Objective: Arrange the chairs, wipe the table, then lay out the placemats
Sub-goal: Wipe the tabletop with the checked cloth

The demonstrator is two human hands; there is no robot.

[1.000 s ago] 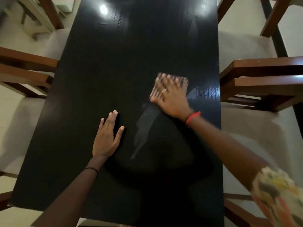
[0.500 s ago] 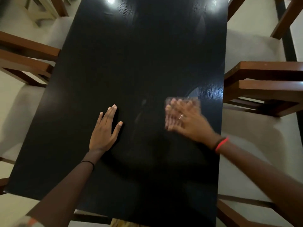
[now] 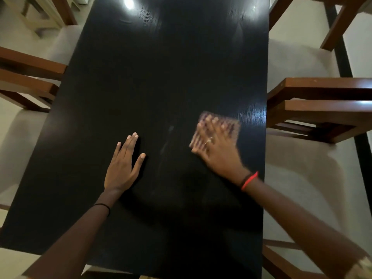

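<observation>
Right hand [image 3: 218, 152] presses cloth [image 3: 231, 125] flat; left hand [image 3: 122, 168] beside.

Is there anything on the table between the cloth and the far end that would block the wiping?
Nothing visible does. The right hand presses the cloth near the right edge of the table; no object shows on the top beyond it. The left hand rests flat, off to the side.

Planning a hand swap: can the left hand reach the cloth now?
Likely yes: left hand lies flat on the table, bare top between it and the cloth; the right hand covers much of it.
</observation>
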